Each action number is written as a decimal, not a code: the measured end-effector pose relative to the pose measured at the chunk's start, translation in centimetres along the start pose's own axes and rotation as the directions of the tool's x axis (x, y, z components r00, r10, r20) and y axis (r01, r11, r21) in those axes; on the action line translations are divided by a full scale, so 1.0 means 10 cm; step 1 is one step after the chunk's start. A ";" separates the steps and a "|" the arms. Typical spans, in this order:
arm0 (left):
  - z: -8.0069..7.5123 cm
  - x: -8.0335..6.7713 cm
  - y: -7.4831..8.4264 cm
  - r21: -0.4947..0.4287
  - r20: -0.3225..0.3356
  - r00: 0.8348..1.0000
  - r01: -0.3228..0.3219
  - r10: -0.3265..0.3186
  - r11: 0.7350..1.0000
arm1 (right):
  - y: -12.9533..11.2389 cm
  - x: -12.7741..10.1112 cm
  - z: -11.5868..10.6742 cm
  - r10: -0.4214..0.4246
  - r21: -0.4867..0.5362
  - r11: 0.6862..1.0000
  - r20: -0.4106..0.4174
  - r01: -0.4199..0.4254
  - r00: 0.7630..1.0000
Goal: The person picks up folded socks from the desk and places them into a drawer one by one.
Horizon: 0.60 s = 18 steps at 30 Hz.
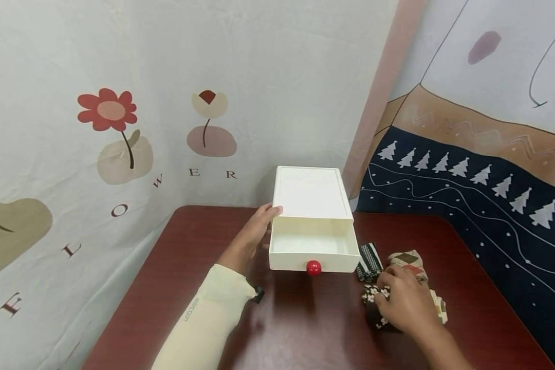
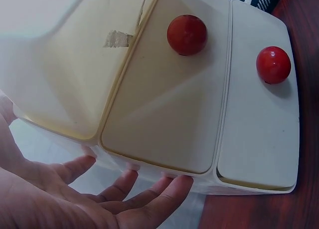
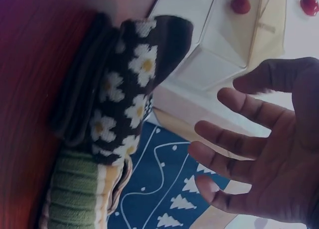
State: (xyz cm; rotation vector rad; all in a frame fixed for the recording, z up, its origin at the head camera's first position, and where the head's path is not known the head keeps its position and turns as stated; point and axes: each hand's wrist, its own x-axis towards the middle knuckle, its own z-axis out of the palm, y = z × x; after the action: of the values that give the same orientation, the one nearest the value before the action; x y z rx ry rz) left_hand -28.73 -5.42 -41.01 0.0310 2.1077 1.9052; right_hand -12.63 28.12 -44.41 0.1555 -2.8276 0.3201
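White cabinet: stands on the desk [image 1: 189, 246], its front facing the person; the landmark for the places below.
Top drawer [image 1: 287, 262]: pulled out from the front of the white cabinet [image 1: 311, 192], hollow inside, a red knob [image 1: 313, 267] on its face.
Lower drawers [image 2: 159, 99]: two, pushed in below it, each with a red knob.
Left arm: in a cream sleeve [image 1: 213, 308], stretched forward and slanting inward to the cabinet's left side.
Left hand [image 1: 254, 234]: thumb reaching the top's front corner, the other fingers spread and fairly straight along the side wall; this grip is apart, pressing the cabinet rather than wrapping it.
Right arm: bare forearm, angled forward and inward, to the right of the cabinet.
Right hand [image 1: 409, 298]: palm lowered over the knitwear, fingers loosely bent and separated; this grip is apart with nothing in it, though the dim wrist view leaves fingertip contact uncertain.
Daisy sock bundle [image 3: 124, 94]: right of the cabinet and nearer the person, beside the right fingers.
Striped bundle [image 1: 369, 262]: just right of the drawer front.
Argyle bundle [image 1: 409, 260]: farther right of the cabinet, beyond the hand.
Green ribbed bundle [image 3: 75, 189]: also right of the cabinet, partly under the hand from above.
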 end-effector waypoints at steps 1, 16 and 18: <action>0.00 0.00 0.00 0.001 0.000 1.000 -0.003 0.003 1.000 | 0.03 0.01 0.01 -0.011 0.008 1.000 0.011 0.011 1.000; -0.01 -0.02 -0.01 -0.001 0.011 1.000 0.009 -0.009 1.000 | 0.37 0.08 0.12 -0.166 0.253 0.962 0.244 0.103 0.956; -0.01 -0.03 0.00 -0.002 0.014 1.000 0.005 -0.005 1.000 | 0.39 0.08 0.13 -0.161 0.266 0.960 0.288 0.082 0.944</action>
State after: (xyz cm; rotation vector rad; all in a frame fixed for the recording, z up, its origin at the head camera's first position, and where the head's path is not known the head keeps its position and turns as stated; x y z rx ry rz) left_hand -28.45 -5.59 -40.98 0.0380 2.0953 1.8988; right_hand -14.30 31.56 -46.16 0.4724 -3.0519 0.6801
